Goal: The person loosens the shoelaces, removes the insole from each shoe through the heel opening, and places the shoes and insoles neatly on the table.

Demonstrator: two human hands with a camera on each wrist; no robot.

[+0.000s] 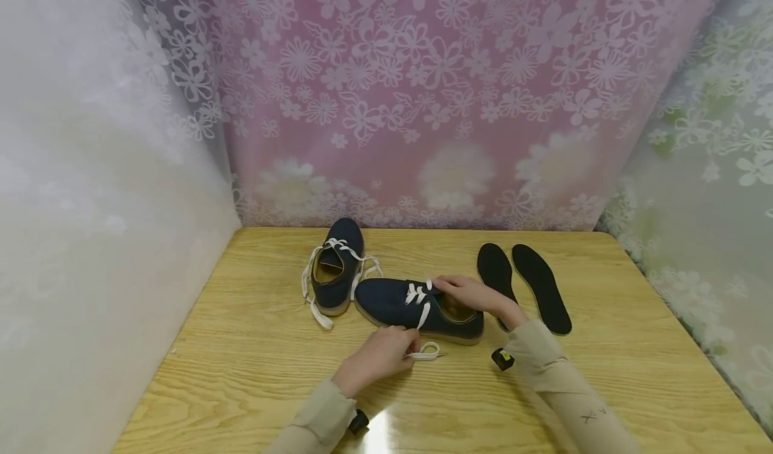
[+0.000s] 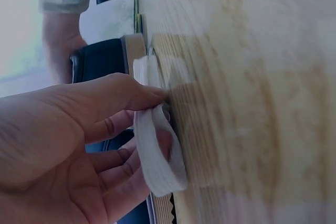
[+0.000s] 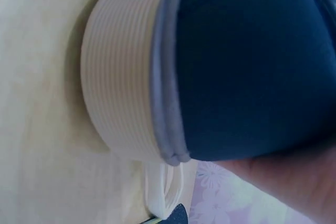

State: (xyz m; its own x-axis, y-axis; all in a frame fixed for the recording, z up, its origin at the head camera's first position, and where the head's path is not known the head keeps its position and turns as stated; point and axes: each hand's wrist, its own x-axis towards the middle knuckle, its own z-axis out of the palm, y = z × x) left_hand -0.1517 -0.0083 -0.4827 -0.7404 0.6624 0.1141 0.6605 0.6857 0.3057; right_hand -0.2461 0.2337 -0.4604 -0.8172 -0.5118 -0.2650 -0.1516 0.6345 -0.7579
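A navy lace-up shoe (image 1: 386, 301) lies sideways on the table, toe to the left, sole down. My left hand (image 1: 382, 355) is at its near side and pinches a white shoelace (image 2: 157, 156) between thumb and fingers, with a loop hanging below the thumb. My right hand (image 1: 471, 294) reaches over the opening and grips the far edge of the collar by the eyelets; its fingertips are partly hidden. The right wrist view shows the heel (image 3: 252, 77) close up. White lacing crosses the front eyelets.
The second navy shoe (image 1: 347, 233) stands behind and left, toe away, its white laces loose. Two black insoles (image 1: 494, 266) (image 1: 541, 288) lie side by side at the right, partly behind my right arm. A pink flowered curtain (image 1: 410, 105) hangs behind the wooden table (image 1: 241, 347).
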